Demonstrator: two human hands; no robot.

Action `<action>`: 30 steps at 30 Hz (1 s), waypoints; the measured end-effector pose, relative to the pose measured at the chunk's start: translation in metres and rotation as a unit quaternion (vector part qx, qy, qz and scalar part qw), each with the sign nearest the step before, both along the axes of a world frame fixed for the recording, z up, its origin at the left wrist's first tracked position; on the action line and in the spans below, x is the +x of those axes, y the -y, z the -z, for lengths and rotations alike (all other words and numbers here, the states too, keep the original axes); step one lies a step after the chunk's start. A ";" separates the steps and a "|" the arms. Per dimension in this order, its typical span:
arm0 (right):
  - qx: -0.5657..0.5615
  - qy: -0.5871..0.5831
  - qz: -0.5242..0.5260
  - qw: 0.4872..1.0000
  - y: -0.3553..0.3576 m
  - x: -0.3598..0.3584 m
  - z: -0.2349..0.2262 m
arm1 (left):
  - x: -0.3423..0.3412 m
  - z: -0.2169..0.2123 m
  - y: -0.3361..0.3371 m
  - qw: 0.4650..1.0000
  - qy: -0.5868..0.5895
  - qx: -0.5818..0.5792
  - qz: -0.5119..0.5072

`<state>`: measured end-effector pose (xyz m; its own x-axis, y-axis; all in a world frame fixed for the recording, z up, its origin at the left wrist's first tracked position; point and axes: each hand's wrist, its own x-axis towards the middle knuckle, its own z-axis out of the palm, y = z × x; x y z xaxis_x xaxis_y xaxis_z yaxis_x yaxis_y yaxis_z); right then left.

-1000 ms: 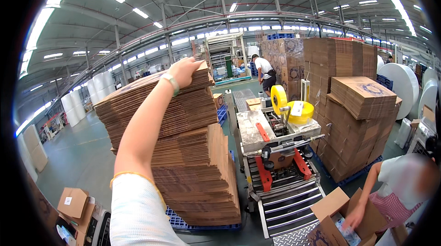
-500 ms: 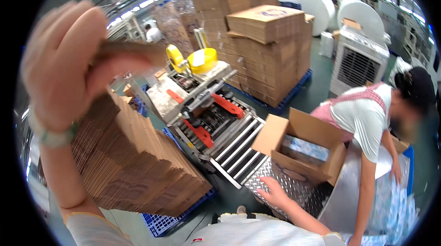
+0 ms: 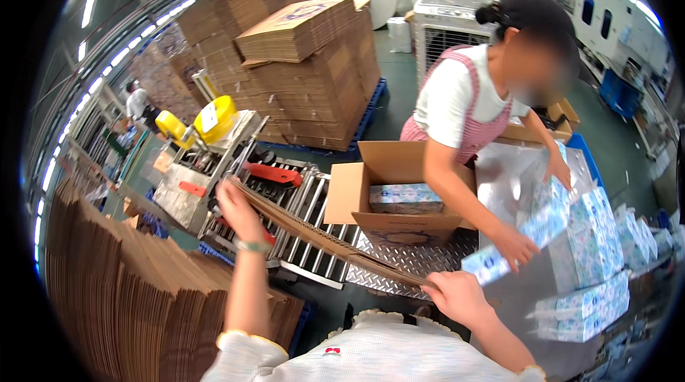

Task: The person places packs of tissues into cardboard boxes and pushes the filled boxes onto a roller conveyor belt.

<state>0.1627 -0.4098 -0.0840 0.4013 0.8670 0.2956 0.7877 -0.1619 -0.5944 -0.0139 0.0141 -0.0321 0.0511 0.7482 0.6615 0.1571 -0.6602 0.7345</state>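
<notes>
A flattened cardboard box (image 3: 321,239) stretches edge-on between my two hands, above the roller conveyor. My left hand (image 3: 239,211) is closed around its far left end, over the rollers. At the near right end, my right hand (image 3: 457,295) grips the same cardboard, thumb on top. Just beyond stands an open carton (image 3: 407,228), flaps spread, with blue-and-white packs (image 3: 405,198) inside. It rests on a diamond-plate metal surface (image 3: 389,257). A co-worker's hand holds a blue-and-white pack (image 3: 524,236) to the right of the carton.
Tall stacks of flat cardboard (image 3: 143,289) stand at my left. The taping machine (image 3: 207,129) with yellow tape rolls adjoins the roller conveyor (image 3: 307,204). A co-worker (image 3: 464,104) leans over the metal table (image 3: 514,303) at right, where more packs (image 3: 592,239) are piled. Behind are palletized cardboard (image 3: 314,82) and white rolls.
My left hand has come down from high at the left, bringing the flattened box over the conveyor. My right hand now grips its other end. The view turned right; the co-worker lifted a pack.
</notes>
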 end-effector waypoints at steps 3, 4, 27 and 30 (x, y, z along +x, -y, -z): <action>-0.117 0.073 -0.007 0.990 -0.038 -0.009 0.013 | 0.034 0.148 0.046 0.954 -0.011 -0.292 0.066; -0.185 0.008 -0.026 0.982 -0.050 -0.010 0.004 | 0.051 0.168 0.071 0.944 -0.053 -0.315 0.077; -0.306 -0.109 -0.045 0.945 -0.008 0.001 0.000 | -0.053 0.121 0.131 0.841 -0.041 -0.394 0.368; -0.300 -0.109 0.061 0.946 0.035 0.053 -0.018 | -0.022 0.075 0.144 0.759 -0.100 -0.382 0.517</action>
